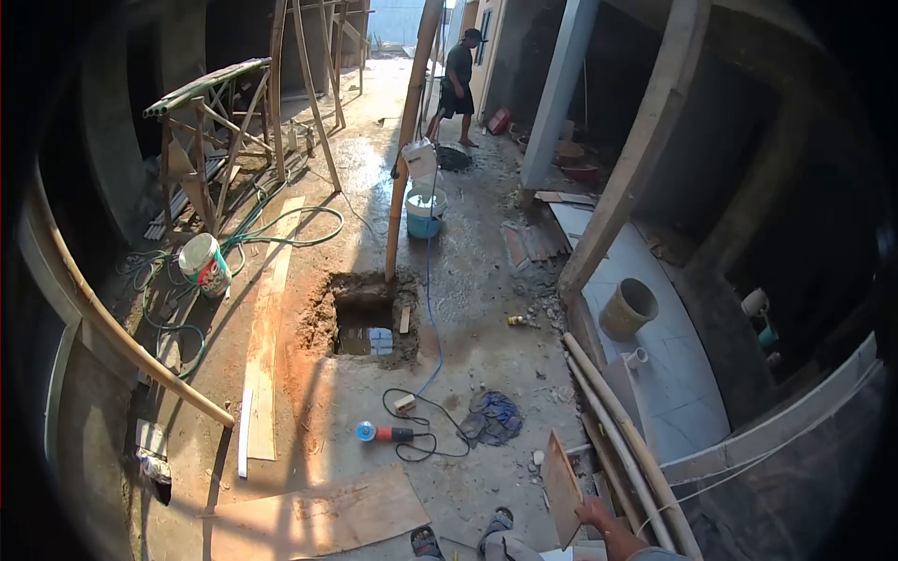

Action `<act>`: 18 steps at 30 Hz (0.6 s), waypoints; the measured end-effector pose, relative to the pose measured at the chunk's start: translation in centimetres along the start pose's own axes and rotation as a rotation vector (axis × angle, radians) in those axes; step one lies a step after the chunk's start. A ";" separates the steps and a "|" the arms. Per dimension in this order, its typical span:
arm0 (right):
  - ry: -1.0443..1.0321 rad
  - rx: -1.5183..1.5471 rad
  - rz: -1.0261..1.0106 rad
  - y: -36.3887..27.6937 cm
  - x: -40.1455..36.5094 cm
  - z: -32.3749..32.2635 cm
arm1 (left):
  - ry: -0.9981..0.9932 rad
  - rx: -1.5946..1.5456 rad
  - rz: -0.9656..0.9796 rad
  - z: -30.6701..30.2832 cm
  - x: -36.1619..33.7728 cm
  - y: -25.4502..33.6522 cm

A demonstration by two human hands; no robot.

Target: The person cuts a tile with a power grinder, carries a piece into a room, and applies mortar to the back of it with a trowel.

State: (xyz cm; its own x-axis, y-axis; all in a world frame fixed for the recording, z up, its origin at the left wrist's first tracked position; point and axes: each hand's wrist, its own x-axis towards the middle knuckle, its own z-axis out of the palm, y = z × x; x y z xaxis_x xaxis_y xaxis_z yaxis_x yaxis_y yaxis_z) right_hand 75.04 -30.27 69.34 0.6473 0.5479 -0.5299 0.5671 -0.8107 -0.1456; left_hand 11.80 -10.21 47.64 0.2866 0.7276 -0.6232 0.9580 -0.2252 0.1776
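Observation:
My right hand (591, 512) is at the lower right, its fingers closed on the edge of a brown wooden board (561, 488) that stands tilted near my sandalled feet. My left hand does not show. Ahead of my feet, an angle grinder (385, 433) with a red and black body and a blue disc lies on the concrete. Its black cord loops to a small pale connector (405, 403) on a blue cable. Right of it is a crumpled dark blue cloth (492, 418). A plywood sheet (323, 512) lies flat at the lower left.
A square pit (365, 327) holding water opens mid-floor beside a bamboo pole (409, 159). Buckets (426, 213), green hoses (309, 213) and a long plank (271, 327) lie around. Bamboo poles (622, 435) run along the right. A person (458, 89) stands farther back.

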 end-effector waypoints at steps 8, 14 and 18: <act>0.414 1.504 0.578 1.2 -7.2 -6.2 | -0.072 -1.183 -0.261 -11.8 12.1 5.0; 0.381 1.809 0.686 -0.9 0.0 -10.2 | -0.083 -1.199 -0.165 -24.0 17.8 30.2; 0.239 1.606 0.527 -1.8 6.8 -14.5 | -0.275 -1.323 -0.013 -26.6 21.5 46.0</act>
State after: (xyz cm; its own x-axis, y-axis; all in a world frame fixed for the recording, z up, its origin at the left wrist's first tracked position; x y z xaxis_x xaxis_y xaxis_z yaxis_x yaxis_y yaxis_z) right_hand 85.83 -22.15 78.17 0.7239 0.0672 -0.6866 -0.6652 -0.1961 -0.7205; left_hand 62.28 12.34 62.69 0.4151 0.5376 -0.7340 0.2978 0.6820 0.6679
